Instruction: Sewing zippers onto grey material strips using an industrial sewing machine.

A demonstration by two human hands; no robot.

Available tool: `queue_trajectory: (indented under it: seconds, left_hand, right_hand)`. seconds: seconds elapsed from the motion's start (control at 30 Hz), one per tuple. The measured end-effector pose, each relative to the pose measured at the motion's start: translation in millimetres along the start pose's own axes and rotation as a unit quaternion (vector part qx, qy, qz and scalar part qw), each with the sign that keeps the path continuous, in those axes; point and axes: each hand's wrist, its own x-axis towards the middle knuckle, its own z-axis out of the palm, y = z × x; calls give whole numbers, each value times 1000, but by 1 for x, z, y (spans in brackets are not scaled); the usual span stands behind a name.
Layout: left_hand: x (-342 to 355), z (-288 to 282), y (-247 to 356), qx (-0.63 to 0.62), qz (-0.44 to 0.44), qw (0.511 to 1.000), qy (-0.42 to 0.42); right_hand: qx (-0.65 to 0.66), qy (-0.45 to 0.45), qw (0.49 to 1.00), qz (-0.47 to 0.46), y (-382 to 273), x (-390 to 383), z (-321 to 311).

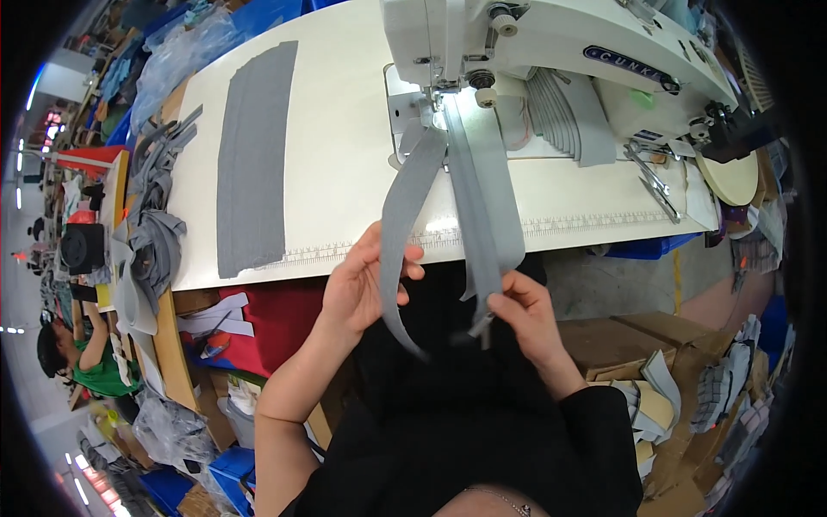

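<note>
A grey fabric strip (401,202) curves down from the needle area of the white sewing machine (560,30). My left hand (355,280) has it between thumb and curled fingers, and its loose end hangs below them. Beside it, a grey zipper (469,194) runs from under the presser foot (444,93) toward me. My right hand (527,312) pinches the zipper's near end, where a blurred metal piece, perhaps the slider, dangles. A paler grey fabric piece (500,189) lies along the zipper's right side.
A wide grey panel (258,159) lies on the white table (336,112). Stacked grey pieces (568,116) rest behind the strips. Tweezers and metal tools (656,185) lie at right, near cardboard boxes (637,345). Scraps hang at the left edge; a person in green (99,362) is beyond.
</note>
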Motion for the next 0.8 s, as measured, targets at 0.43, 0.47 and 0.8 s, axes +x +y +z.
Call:
queue_trajectory:
  seconds: [0.43, 0.47, 0.8]
  left_hand:
    - [18, -45, -102, 541, 140, 828, 51]
    - [16, -42, -102, 543, 106, 832, 42]
    - [-10, -24, -79, 491, 27, 867, 80]
  right_hand:
    - [-128, 45, 991, -20, 24, -4, 0]
    - [-132, 51, 990, -27, 25, -5, 0]
    - [-111, 71, 991, -21, 38, -19, 25]
